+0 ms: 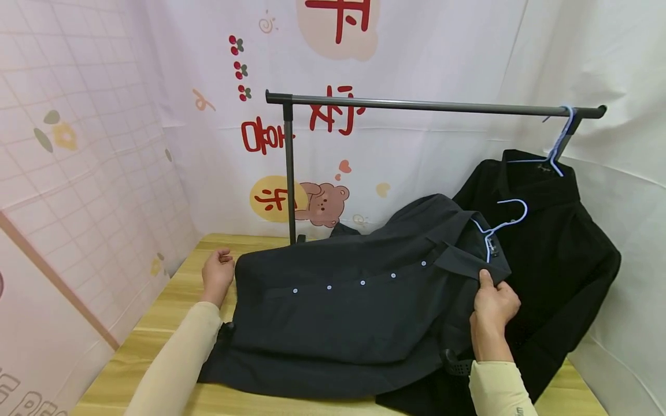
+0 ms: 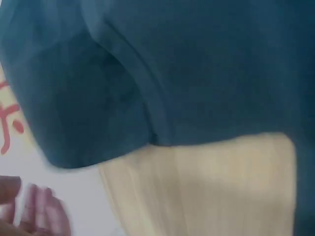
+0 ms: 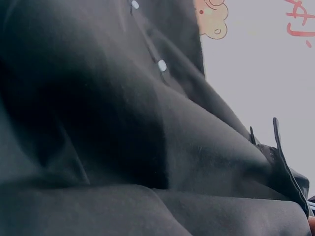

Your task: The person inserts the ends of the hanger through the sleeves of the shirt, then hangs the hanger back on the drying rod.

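A dark grey button-up shirt (image 1: 333, 323) with light buttons spreads across the table, its collar to the right. Inside the collar sits a light blue hanger (image 1: 489, 232), its hook sticking out free of the rail. My right hand (image 1: 495, 303) pinches the collar's front edge, thumb on top; the fingers beneath are hidden. Just left of the hem is my left hand (image 1: 217, 276), fingers loosely bent and holding nothing. In the left wrist view, the left fingers (image 2: 47, 211) are apart from the dark cloth (image 2: 211, 73). Cloth fills most of the right wrist view.
A dark metal clothes rail (image 1: 416, 105) stands behind the shirt. At its right end a black shirt (image 1: 567, 248) hangs on another blue hanger (image 1: 559, 138). Wood-grain tabletop (image 1: 161, 329) shows at the left. Printed white cloth (image 1: 442, 52) covers the back and sides.
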Demonstrator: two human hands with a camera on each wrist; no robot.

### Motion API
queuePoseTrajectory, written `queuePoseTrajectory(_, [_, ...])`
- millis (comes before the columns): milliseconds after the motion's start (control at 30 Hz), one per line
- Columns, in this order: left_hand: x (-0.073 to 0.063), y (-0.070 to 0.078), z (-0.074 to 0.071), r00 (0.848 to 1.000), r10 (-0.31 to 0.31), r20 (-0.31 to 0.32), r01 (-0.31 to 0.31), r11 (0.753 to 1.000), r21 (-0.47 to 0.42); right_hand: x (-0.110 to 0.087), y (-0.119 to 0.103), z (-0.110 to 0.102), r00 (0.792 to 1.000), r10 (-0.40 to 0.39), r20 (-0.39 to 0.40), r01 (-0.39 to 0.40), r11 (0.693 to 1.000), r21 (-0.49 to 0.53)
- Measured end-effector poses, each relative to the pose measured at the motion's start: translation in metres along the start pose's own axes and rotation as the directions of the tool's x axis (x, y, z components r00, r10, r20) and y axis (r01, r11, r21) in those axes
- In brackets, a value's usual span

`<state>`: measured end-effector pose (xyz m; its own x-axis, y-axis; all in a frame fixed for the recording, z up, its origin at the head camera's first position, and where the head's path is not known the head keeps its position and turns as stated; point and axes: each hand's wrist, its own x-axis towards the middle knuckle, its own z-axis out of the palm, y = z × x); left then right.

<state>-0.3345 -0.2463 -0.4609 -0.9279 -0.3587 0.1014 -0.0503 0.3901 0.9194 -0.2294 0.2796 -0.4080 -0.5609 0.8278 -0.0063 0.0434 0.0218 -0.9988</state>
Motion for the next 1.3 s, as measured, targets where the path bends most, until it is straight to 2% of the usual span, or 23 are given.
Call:
queuePoseTrajectory(67, [-0.004, -0.002, 0.004, 0.996, 0.074, 0.044, -0.078, 0.990, 0.113, -0.001, 0.000, 0.001, 1.000, 0.001, 0.002, -0.001, 1.000, -0.003])
queuePoseTrajectory(133, [-0.010, -0.002, 0.010, 0.975, 0.142, 0.168, -0.171, 0.970, 0.174, -0.001, 0.000, 0.001, 1.000, 0.002, 0.004, -0.002, 1.000, -0.002])
queuePoseTrajectory(167, [-0.013, -0.001, 0.014, 0.955, 0.168, 0.245, -0.218, 0.957, 0.193, -0.002, -0.001, 0.001, 1.000, 0.005, 0.004, -0.005, 1.000, 0.003])
queuePoseTrajectory(200, [-0.016, 0.000, 0.017, 0.926, 0.186, 0.327, -0.260, 0.945, 0.198, -0.002, -0.001, 0.002, 1.000, 0.003, 0.004, -0.003, 1.000, 0.006])
queuePoseTrajectory(267, [-0.023, 0.000, 0.024, 0.859, 0.197, 0.473, -0.324, 0.924, 0.204, -0.002, -0.001, 0.002, 1.000, -0.001, 0.003, 0.001, 1.000, 0.008])
queuePoseTrajectory(300, [-0.026, 0.000, 0.027, 0.824, 0.198, 0.531, -0.354, 0.911, 0.209, -0.003, -0.001, 0.002, 1.000, -0.001, 0.007, 0.001, 1.000, 0.002])
queuePoseTrajectory(367, [-0.031, -0.002, 0.034, 0.767, 0.174, 0.617, -0.390, 0.891, 0.233, -0.003, -0.001, 0.002, 1.000, -0.001, 0.010, 0.001, 1.000, -0.006])
queuePoseTrajectory(433, [-0.035, -0.004, 0.038, 0.731, 0.148, 0.666, -0.420, 0.867, 0.269, -0.003, -0.001, 0.002, 1.000, 0.001, 0.015, -0.001, 1.000, -0.011])
queuePoseTrajectory(500, [-0.036, -0.006, 0.039, 0.721, 0.137, 0.679, -0.441, 0.847, 0.296, -0.003, 0.000, 0.002, 1.000, 0.007, 0.021, -0.007, 1.000, -0.011])
queuePoseTrajectory(600, [-0.032, -0.008, 0.034, 0.736, 0.151, 0.660, -0.450, 0.837, 0.311, -0.002, 0.000, 0.002, 1.000, 0.008, 0.024, -0.007, 1.000, -0.009])
queuePoseTrajectory(767, [-0.019, -0.014, 0.013, 0.799, 0.160, 0.580, -0.391, 0.871, 0.298, -0.001, -0.002, 0.002, 1.000, 0.007, 0.024, -0.007, 1.000, -0.006])
queuePoseTrajectory(867, [-0.016, -0.020, -0.002, 0.832, 0.127, 0.539, -0.353, 0.872, 0.339, -0.001, -0.003, 0.003, 1.000, 0.002, 0.024, -0.002, 1.000, -0.006])
queuePoseTrajectory(933, [-0.015, -0.025, -0.010, 0.855, 0.089, 0.510, -0.325, 0.859, 0.395, -0.001, -0.003, 0.003, 1.000, -0.008, 0.024, 0.009, 1.000, -0.007])
queuePoseTrajectory(1067, [-0.014, -0.031, -0.022, 0.901, 0.022, 0.432, -0.281, 0.789, 0.546, -0.002, -0.003, 0.006, 0.999, -0.030, 0.026, 0.030, 1.000, -0.007])
queuePoseTrajectory(1167, [-0.014, -0.030, -0.026, 0.920, 0.015, 0.392, -0.272, 0.743, 0.612, -0.003, -0.004, 0.007, 0.999, -0.031, 0.029, 0.032, 0.999, -0.010])
queuePoseTrajectory(1233, [-0.014, -0.027, -0.026, 0.926, 0.012, 0.378, -0.265, 0.735, 0.625, -0.005, -0.004, 0.007, 0.999, -0.026, 0.031, 0.026, 1.000, -0.013])
queuePoseTrajectory(1300, [-0.015, -0.024, -0.025, 0.927, 0.008, 0.376, -0.259, 0.738, 0.623, -0.006, -0.004, 0.006, 0.999, -0.019, 0.031, 0.019, 1.000, -0.016])
